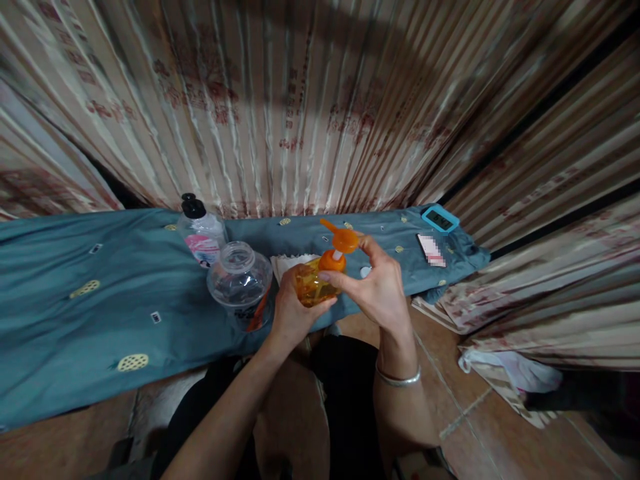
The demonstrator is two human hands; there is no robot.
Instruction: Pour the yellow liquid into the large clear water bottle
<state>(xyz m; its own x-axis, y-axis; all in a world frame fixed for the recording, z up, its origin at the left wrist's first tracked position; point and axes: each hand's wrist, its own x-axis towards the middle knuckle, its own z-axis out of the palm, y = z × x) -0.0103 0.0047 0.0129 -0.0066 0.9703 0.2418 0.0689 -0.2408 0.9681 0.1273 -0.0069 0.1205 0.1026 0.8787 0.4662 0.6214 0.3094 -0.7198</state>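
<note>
In the head view, the yellow bottle is held to the right of the open jar by the curled fingers of the left hand, while its orange pump is pinched by the thumb and fingers of the right hand. If the pump is pressed accidentally, any contents could be squirted past the jar; the jar could be tipped by a nudging left wrist.

The jar stands left of the pump bottle.
</note>
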